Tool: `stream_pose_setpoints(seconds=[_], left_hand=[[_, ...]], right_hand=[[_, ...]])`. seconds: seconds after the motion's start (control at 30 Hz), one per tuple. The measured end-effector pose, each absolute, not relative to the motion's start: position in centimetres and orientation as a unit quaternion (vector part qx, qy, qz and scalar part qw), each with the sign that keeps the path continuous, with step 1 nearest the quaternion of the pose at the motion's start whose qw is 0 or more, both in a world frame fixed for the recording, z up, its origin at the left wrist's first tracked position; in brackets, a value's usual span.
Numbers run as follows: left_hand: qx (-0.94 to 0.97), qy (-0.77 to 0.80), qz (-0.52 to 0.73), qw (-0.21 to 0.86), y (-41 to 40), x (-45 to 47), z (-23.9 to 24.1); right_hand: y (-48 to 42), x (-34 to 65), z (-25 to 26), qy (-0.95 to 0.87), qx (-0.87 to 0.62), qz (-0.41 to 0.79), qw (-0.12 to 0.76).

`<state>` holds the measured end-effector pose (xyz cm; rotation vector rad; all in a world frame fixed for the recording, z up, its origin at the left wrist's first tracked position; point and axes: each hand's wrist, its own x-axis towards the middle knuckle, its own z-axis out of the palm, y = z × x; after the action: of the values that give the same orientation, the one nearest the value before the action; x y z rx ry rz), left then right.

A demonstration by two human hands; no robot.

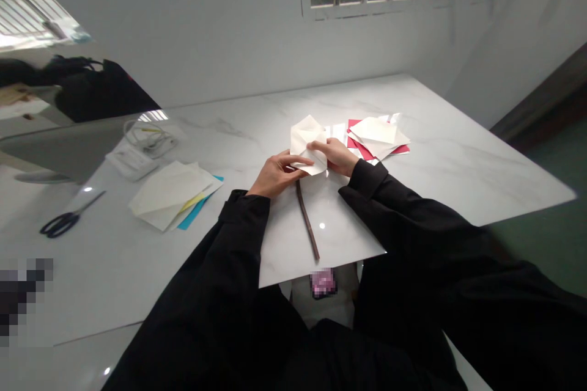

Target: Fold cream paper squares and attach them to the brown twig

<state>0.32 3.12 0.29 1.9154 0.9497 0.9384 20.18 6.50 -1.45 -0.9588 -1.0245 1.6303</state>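
A folded cream paper [306,137] lies on the white marble table [435,159] in front of me. My left hand [275,174] pinches its lower left edge with finger and thumb. My right hand [334,156] presses on its right side, fingers closed over the fold. A thin brown stick [308,225] lies on the table just below the paper, running toward me. Both arms are in black sleeves.
A stack of cream and red papers [378,137] lies to the right. Cream, yellow and blue sheets [174,195] lie to the left. Black scissors [68,217] rest at far left. A white cable and box [140,146] sit behind. A black bag [98,95] is at back left.
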Motion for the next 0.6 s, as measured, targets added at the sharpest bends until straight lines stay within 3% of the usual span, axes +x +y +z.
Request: stream_pose_setpoints(seconds=[0.23, 0.6], left_hand=[[0.75, 0.411, 0.404, 0.325, 3.0, 0.6, 0.5], [0.754, 0.383, 0.369, 0.384, 2.6, 1.0, 0.7]], right_hand=[[6.9, 20.2, -1.9, -0.453, -0.404, 0.648, 0.46], [7.1, 20.4, -2.5, -0.472, -0.391, 0.642, 0.461]])
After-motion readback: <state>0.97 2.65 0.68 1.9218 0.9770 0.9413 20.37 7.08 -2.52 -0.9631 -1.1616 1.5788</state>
